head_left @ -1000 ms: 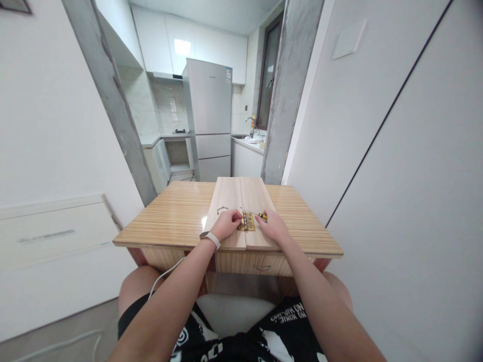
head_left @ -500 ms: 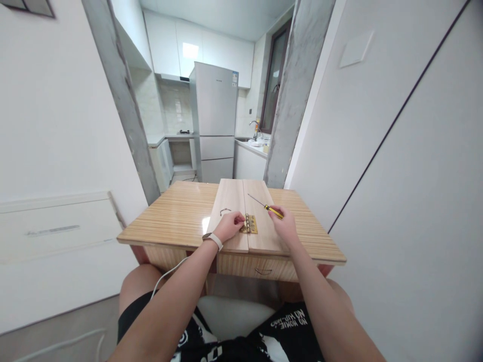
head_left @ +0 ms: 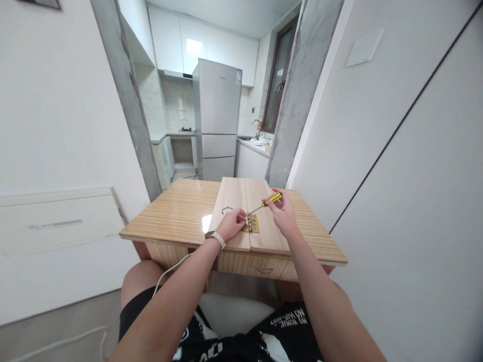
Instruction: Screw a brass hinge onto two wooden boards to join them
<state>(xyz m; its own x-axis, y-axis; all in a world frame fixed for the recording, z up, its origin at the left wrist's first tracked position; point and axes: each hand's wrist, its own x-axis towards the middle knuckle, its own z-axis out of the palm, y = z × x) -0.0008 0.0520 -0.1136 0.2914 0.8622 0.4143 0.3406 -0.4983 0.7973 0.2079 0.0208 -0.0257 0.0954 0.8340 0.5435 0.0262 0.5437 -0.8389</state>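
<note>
Screwdriver [head_left: 273, 198] was in the right hand [head_left: 284, 215], above the right board [head_left: 260, 188], right of the middle of the tabletop [head_left: 173, 216]. Fingers were closed around the yellow-and-black handle; the shaft sloped down and left to the far edge of a brass-coloured hinge [head_left: 253, 222]. Tip contact could not be told at this scale.

Hinge lay across the seam between the right board and the left board [head_left: 231, 191], nearer the near edge of the tabletop than the far one. Left hand [head_left: 233, 224] rested at its left leaf, thumb and fingertips bunched together; whether they gripped the metal, pinched something small or only pressed could not be told. Hands were apart, one on either side of the seam. A thin dark fitting [head_left: 227, 209] lay on the left board, just beyond the left hand.

Handling, by judgement: screwdriver light and rigid, best held by the thick part of the handle, since the slim shaft offered little to turn by. Hinge stiff, smooth, probably small in weight, free to fold at its knuckle and apt to slide on bare wood; best pinned flat by the outer edge of a leaf, fingers clear of the tip. Boards looked rigid, not fragile, though likely easy to scratch; long sides gave the surest hold.
</note>
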